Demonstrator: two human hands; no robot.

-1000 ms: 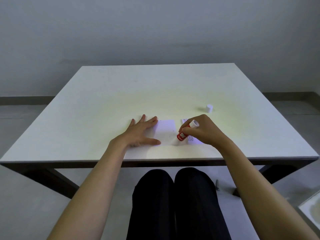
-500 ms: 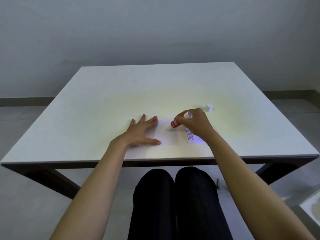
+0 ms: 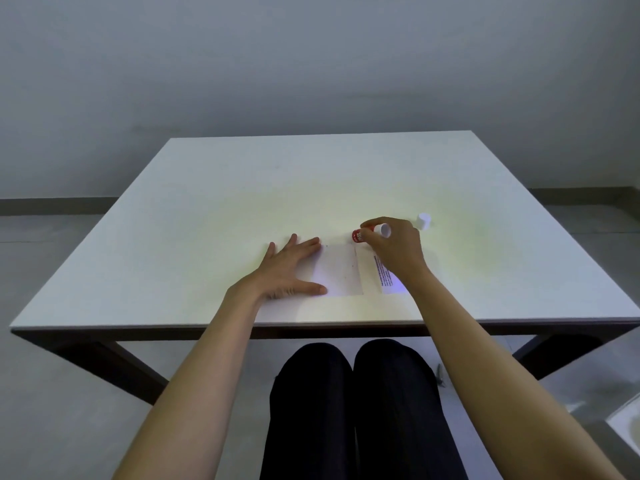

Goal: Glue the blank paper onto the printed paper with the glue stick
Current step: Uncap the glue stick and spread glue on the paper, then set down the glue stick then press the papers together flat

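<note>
I see the red glue stick with the white base (image 3: 370, 233) pinched in the fingers of my right hand (image 3: 394, 249), lying nearly level, its long axis running left to right, red end toward the left and white base toward the palm. Its red end sits at the far right corner of the small blank white sheet of paper (image 3: 341, 270); whether the tip touches the sheet there or hangs just off the edge I cannot tell. So the sheet lies below and left of the stick, toward me, and I judge the next stroke has to draw the tip back along the sheet's right edge or across it.

My left hand (image 3: 289, 268) lies flat and spread, gripping nothing, pressing the blank sheet's left side to the white table top (image 3: 207, 220). The right hand is the nearer one to the white paper with a printed column of text (image 3: 388, 275), which lies just beside the blank sheet on the right, partly under my right wrist. The small white cap (image 3: 423, 221) stands just beyond the right hand, apart from both papers.
</note>
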